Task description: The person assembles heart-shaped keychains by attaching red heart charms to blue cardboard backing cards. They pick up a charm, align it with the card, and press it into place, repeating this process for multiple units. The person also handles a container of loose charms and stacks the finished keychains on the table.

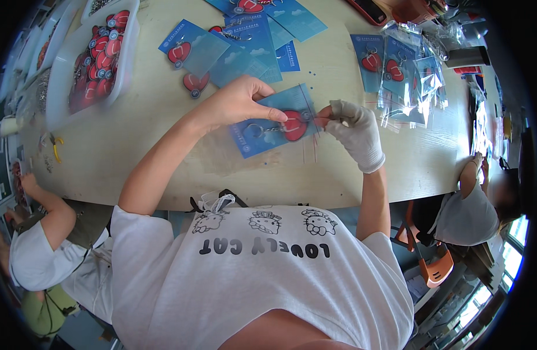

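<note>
My bare left hand grips a blue card from its far left side, thumb pressed on top. A red heart-shaped keychain lies on the card, its metal chain and ring pointing left. Around the card there seems to be a clear plastic bag, with thin red lines near its right end. My right hand, in a white glove with bare fingertips, pinches the right edge of this bag. Just beyond my left hand, a loose red heart keychain rests on the table.
Blue cards lie in an overlapping pile at the far middle. Bagged cards with keychains are heaped at far right. A white tub of red keychains stands left, near yellow-handled pliers. Other people sit at both sides.
</note>
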`<state>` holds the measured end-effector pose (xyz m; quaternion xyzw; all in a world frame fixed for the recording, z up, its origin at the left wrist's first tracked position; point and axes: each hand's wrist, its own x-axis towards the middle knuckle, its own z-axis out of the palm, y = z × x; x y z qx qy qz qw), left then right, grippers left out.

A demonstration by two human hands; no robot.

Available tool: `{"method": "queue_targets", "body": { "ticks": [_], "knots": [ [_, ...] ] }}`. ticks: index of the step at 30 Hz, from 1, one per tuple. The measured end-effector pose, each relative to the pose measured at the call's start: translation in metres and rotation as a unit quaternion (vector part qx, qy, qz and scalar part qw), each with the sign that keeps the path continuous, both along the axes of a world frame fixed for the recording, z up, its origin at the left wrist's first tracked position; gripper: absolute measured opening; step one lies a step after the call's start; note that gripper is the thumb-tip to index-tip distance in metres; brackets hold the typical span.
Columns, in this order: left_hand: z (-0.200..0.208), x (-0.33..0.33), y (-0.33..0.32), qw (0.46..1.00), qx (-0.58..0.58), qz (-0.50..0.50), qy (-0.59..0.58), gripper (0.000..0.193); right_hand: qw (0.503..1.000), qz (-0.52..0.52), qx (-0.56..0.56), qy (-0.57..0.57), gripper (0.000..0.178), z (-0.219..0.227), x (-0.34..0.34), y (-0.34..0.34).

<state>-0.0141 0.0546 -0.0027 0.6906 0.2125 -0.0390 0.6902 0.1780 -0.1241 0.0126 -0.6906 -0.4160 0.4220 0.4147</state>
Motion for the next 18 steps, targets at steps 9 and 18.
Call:
{"method": "queue_targets", "body": {
  "ticks": [9,18],
  "knots": [
    [0.004,0.004,-0.007,0.996,0.026,-0.066,-0.053,0.022,0.998,0.042,0.049,-0.023,0.024,0.008,-0.008,-0.003],
    [0.033,0.012,-0.007,0.975,0.223,-0.019,-0.014,0.020,0.968,-0.073,0.198,-0.133,0.037,0.017,-0.038,0.013]
  ]
}}
